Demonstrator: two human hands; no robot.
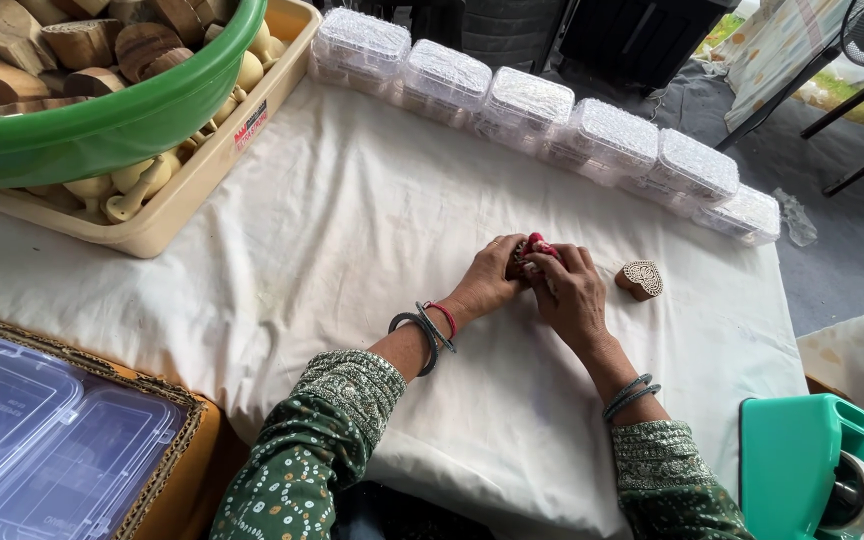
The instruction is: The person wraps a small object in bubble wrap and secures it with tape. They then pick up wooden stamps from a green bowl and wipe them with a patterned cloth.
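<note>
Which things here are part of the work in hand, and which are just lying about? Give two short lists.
In hand:
left hand
right hand
red cloth and a small block, held between both hands
carved block beside the right hand

Lying about:
row of boxes
green basin of wooden pieces
beige tray
clear lids
tape dispenser
</note>
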